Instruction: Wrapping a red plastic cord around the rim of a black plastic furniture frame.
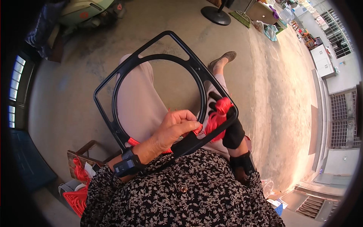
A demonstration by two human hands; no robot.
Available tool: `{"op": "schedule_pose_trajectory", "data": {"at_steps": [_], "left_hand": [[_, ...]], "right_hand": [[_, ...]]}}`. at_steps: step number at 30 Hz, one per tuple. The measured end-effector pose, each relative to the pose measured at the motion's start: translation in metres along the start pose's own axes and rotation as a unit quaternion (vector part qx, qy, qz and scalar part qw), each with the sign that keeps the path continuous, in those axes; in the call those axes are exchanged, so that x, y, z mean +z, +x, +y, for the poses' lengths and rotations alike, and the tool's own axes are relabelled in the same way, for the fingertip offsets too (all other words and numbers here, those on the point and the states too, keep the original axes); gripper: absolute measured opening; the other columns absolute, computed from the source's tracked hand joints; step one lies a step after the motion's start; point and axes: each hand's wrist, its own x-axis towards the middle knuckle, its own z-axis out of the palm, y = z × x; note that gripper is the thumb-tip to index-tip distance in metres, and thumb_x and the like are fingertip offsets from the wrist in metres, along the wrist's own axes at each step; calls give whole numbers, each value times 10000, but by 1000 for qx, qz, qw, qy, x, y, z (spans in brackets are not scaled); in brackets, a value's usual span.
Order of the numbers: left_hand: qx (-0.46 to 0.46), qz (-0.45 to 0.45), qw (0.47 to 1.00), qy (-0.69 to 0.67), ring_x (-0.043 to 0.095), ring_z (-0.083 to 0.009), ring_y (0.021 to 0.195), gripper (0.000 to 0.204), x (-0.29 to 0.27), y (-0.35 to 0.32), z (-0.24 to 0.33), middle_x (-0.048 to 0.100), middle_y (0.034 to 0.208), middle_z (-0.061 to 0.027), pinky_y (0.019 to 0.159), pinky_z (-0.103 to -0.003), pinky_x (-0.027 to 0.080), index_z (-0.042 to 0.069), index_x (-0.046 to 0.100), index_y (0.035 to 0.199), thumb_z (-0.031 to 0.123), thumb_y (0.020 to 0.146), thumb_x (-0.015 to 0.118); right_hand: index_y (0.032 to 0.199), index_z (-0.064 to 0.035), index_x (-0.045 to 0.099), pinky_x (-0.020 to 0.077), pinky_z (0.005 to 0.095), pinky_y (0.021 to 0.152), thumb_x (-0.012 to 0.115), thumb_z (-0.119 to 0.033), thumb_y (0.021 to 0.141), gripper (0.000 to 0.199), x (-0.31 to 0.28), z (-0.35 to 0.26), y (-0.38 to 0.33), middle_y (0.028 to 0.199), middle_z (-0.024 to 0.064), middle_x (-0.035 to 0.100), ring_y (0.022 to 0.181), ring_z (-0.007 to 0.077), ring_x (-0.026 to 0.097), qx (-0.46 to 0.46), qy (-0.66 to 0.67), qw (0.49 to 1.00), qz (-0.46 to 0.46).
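Currently bare left hand (172, 129) pinches close-wound red cord wrapping (197, 129) on inner ring (162, 56) of black rounded-square frame (198, 69), tilted above pale-trousered lap (136, 96). Loose glossy red cord bundle (216, 124) sits just right of pinch, outside ring, long axis pointing forward, slightly rightward. Black-gloved right hand (233, 131) nearer bundle, right beside it; finger closure blurred, cannot tell.

Black floral top (181, 189), black right glove (233, 134), black wrist devices (127, 167), pale trousers (135, 89)
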Motion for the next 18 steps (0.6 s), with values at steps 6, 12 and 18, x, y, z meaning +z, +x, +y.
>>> {"op": "schedule_pose_trajectory", "data": {"at_steps": [6,12,18], "left_hand": [[19,20,999,30,497,-24,648,257,10,-1,3,608,774,25,567,-171,374,32,642,886,284,914,601],[-17,57,993,101,509,-39,614,350,4,4,-1,615,753,19,544,-185,380,31,651,911,348,952,509],[-62,63,996,-13,553,-78,641,340,-4,8,-7,640,791,-17,573,-221,416,41,643,953,327,954,459]], "right_hand": [[1230,29,472,469,269,859,569,-135,909,374,32,-8,47,1115,76,584,997,127,573,-9,-283,958,-45],[1337,-11,433,444,283,933,529,-110,940,420,-24,40,16,1207,96,557,1064,155,545,-142,-275,940,-141],[1230,-23,524,479,282,873,522,-147,951,306,-29,59,35,1124,83,600,978,163,588,68,-56,991,-96]]}}
